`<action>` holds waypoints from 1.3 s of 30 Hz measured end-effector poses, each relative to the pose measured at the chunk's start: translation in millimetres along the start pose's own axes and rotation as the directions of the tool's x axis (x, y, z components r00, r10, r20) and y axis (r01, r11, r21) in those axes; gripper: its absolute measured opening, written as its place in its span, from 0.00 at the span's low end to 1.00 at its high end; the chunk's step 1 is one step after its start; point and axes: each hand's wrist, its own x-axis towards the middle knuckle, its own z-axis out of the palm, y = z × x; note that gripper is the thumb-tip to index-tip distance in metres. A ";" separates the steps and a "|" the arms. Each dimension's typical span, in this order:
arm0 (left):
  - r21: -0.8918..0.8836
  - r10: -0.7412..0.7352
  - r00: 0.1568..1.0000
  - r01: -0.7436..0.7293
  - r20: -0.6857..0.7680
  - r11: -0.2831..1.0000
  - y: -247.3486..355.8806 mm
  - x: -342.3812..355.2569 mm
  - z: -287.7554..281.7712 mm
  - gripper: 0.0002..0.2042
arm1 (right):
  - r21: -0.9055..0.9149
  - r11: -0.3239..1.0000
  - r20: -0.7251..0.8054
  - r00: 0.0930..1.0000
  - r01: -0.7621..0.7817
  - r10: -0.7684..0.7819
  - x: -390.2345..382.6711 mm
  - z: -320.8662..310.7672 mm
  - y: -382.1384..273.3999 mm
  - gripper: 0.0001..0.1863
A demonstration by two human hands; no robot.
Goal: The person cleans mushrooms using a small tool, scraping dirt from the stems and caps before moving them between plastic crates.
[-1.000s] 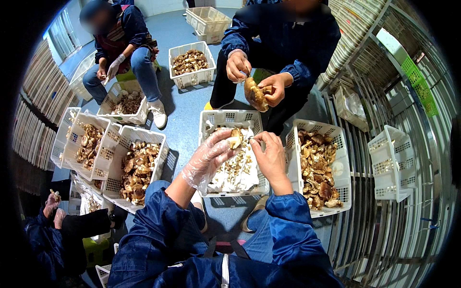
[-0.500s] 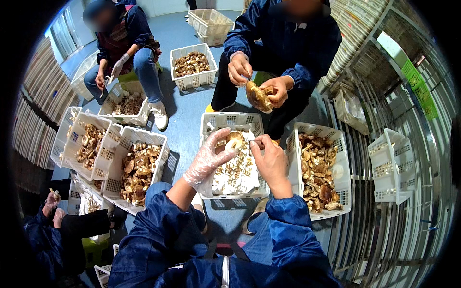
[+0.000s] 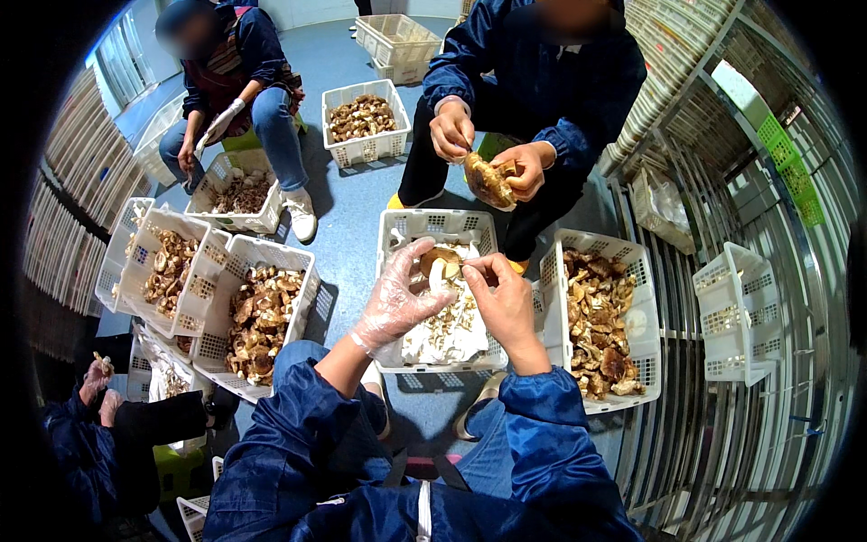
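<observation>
Right of the middle crate, wide white crate heaped with brown mushrooms; left of it, similarly heaped crate. Inside the middle crate, white lining scattered with pale scraps. Above it, gloved left hand, half open, around single mushroom; bare right hand pinched on thin object, too small to identify.

Blue jacket (white zip)

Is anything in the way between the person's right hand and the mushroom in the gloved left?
Nothing visible: the right hand is close by the mushroom, on its right, while the left hand grips it from the other side, above the white crate.
</observation>
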 end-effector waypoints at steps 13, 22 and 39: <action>-0.274 -0.095 0.988 0.126 0.123 0.953 22.6 -3.8 0.5 0.44 | 0.168 0.974 0.016 0.989 -0.150 0.150 4.1 -6.4 6.1 0.08; -0.655 -0.202 0.958 0.288 0.205 0.699 13.9 -0.7 -4.3 0.33 | 0.322 0.936 0.038 0.989 -0.145 0.141 5.9 -2.5 17.0 0.09; -0.841 -0.125 0.952 0.305 0.279 0.446 22.1 -4.7 1.9 0.36 | -0.185 0.982 -0.042 0.999 0.023 -0.031 3.9 -11.8 27.3 0.09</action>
